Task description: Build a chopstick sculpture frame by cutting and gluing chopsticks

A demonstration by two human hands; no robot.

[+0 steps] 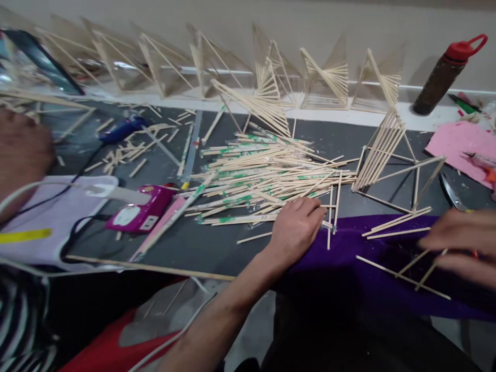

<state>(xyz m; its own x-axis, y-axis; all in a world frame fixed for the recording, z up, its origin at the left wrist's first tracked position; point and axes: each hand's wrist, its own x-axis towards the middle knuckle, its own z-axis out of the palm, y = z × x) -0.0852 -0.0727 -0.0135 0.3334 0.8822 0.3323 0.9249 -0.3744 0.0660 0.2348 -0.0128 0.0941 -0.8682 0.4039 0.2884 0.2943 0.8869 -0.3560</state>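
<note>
My left hand [296, 230] rests at the front edge of a heap of thin wooden sticks [267, 175], fingers curled together. A short stick end shows just past its fingertips; what lies under the palm is hidden. My right hand [463, 248] is smeared by motion over the purple cloth [349, 248], so its grip is unclear. Close to it, several loose sticks [403, 276] lie on the cloth, two of them slanting up to the fingers. Behind stands a stick frame [382, 150] with one side of slanted, closely laid sticks.
Similar stick frames [325, 82] line the back wall. A red-capped bottle [439, 77] stands at back right, near pink sheets [457, 144]. Leftward are a magenta power adapter [141, 209], a blue corded tool [122, 129], stick offcuts [120, 157] and another person's hand [23, 150].
</note>
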